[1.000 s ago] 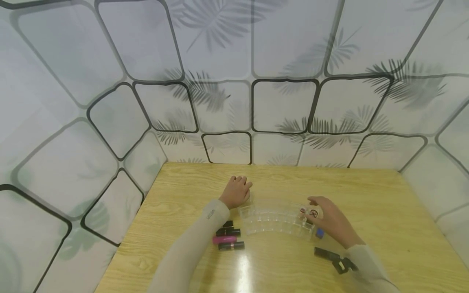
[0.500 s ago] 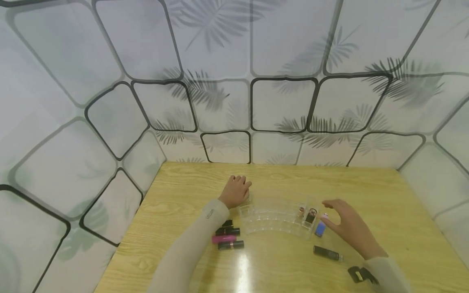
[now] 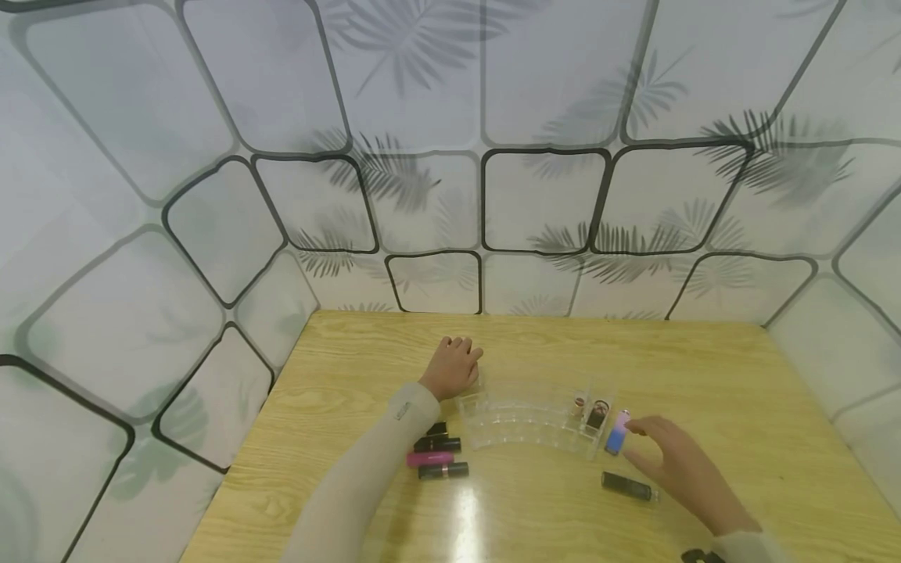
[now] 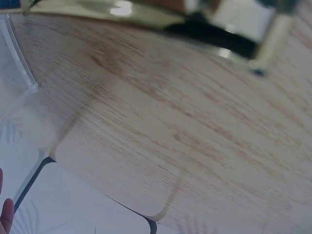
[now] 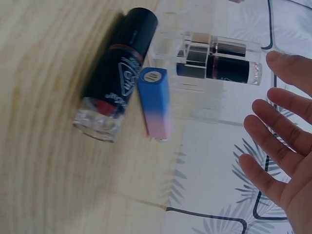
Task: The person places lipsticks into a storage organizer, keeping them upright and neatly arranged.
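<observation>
A clear curved lipstick organizer (image 3: 528, 418) sits mid-table, with two lipstick tubes standing in its right end; one dark tube (image 5: 229, 69) also shows in the right wrist view. Just right of it lies a square blue-and-pink lipstick (image 3: 617, 434). My right hand (image 3: 679, 469) hovers beside that lipstick, fingers apart and thumb spread, holding nothing. Nearer the front lies a black lipstick (image 5: 117, 73) with a clear end. My left hand (image 3: 452, 369) rests at the organizer's back left corner, fingers loosely bent; only fingertips (image 4: 7, 214) show in the left wrist view.
Left of the organizer, by the left forearm, lie several tubes: a pink one (image 3: 431, 460), a black one (image 3: 443, 471) in front and more black ones behind. Patterned white sheeting (image 3: 436, 203) rises behind and along both sides of the wooden table (image 3: 549, 520).
My right hand has drawn away from the organizer's right end, moving right and toward the front, uncovering the lipstick inside and the blue-and-pink one. The left hand has stayed put.
</observation>
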The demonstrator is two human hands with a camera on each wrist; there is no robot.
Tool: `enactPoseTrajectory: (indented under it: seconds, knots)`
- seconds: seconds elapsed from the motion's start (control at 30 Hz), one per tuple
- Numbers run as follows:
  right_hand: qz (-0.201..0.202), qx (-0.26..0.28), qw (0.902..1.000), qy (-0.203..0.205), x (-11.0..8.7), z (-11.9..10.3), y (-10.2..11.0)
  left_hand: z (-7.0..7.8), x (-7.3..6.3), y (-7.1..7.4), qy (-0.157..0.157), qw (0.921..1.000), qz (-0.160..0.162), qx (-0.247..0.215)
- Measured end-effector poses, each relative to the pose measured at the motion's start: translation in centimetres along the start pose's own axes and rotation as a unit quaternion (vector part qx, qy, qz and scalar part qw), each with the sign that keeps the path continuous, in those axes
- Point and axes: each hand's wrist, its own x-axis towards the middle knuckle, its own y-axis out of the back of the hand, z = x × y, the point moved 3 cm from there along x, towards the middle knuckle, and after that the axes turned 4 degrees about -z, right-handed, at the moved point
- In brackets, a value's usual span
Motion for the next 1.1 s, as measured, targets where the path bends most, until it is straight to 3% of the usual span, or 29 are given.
enactPoseTrajectory:
  seconds: [0.67,1.1]
  knots:
    - [-0.074,0.031,0.9933,-0.083,-2.1,0.8,-2.2,0.1,-0.2,0.1,0.003,1.0,0.0,-0.003]
    - [-0.078,0.014,0.9954,-0.055,-1.6,2.2,-3.3,0.0,0.0,0.0,0.009,0.9999,-0.014,-0.003]
